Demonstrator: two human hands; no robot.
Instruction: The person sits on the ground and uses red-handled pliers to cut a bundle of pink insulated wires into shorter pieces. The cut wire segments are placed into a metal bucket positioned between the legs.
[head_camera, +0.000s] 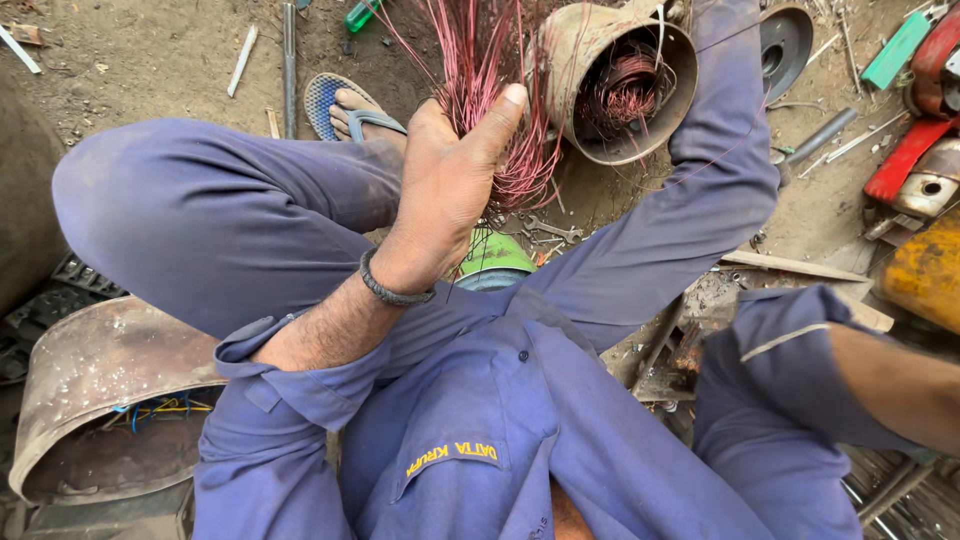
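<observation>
One left hand (445, 185) clamps the bundle of reddish-pink enamelled copper wires (490, 90), fingers wrapped tight, drawing them taut from the rusty round motor housing (615, 85); the right hand is out of view.

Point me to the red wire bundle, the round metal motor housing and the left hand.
red wire bundle (470, 70), head view, strands above the fist.
round metal motor housing (583, 45), head view, outer wall.
left hand (445, 185), head view, back of hand.
</observation>
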